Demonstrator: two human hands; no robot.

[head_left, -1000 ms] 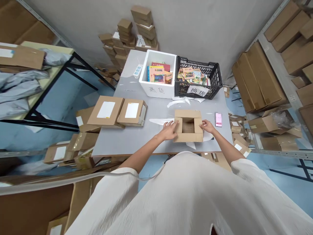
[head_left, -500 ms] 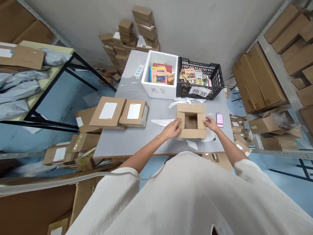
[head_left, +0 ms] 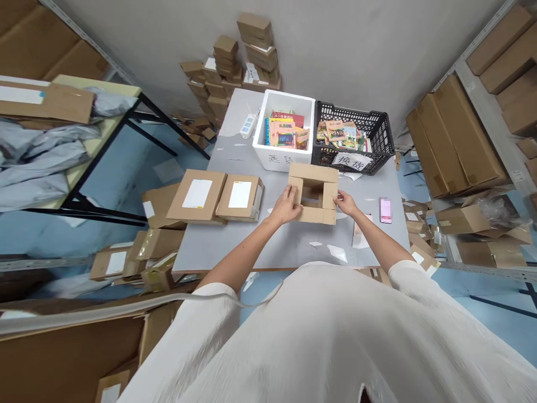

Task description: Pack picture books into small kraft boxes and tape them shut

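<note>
A small cardboard box (head_left: 313,173) with its top flaps folded outward is between my two hands above the grey table. My left hand (head_left: 287,206) grips its left flap, fingers on top. On the opposite side, my right hand (head_left: 344,202) pinches the right flap near its front corner. Inside the box a grey patch shows at the bottom. Just beyond stand a white foam box (head_left: 283,158) and a black plastic crate (head_left: 380,146), both holding books. A pale printed sheet or booklet (head_left: 361,232) lies beside my right forearm.
Two labelled cartons, a larger one (head_left: 196,196) and a smaller one (head_left: 240,197), sit at the table's left. A phone (head_left: 385,210) lies on the right, a power strip (head_left: 249,125) at the back. Paper scraps (head_left: 337,253) lie near the front edge. Stacked boxes (head_left: 226,61) stand behind.
Both hands have moved the cardboard box leftward and away from me, towards the foam box. The pale sheet and more scraps now show where the box was. My view has shifted slightly.
</note>
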